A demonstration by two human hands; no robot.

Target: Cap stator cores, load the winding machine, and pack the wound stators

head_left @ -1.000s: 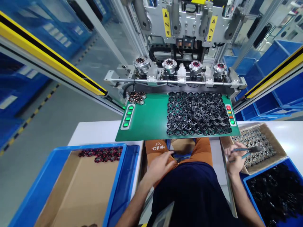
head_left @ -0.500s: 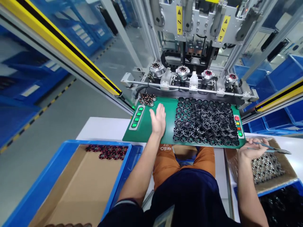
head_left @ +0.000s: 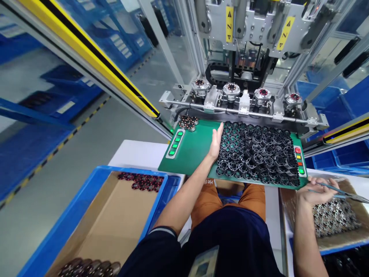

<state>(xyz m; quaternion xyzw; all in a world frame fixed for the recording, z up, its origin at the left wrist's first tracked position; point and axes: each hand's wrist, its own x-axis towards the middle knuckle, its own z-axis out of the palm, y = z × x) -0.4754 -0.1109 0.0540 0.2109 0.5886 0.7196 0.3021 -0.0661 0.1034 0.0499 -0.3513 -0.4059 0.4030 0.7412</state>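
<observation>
My left hand stands on edge with its fingers stretched out, its palm side along the left border of the black ring-shaped parts. These rings lie in close rows on the green work mat, some stacked on others. Whether the fingers press on the rings I cannot tell. Off the mat's right front corner, my right hand is closed round a pair of pliers with blue-grey handles, the jaws pointing right. Below it is a carton of silvery rings. A small group of copper-wound parts sits at the mat's back left.
Behind the mat stands a machine with several round fixtures along a metal rail. Green buttons are at the left, a red button at the right. A blue bin with a cardboard liner holds dark red wound parts.
My left hand has moved right across the mat to the edge of the black rings and turned edge-on. My right hand keeps the pliers. The view has shifted a little left.
</observation>
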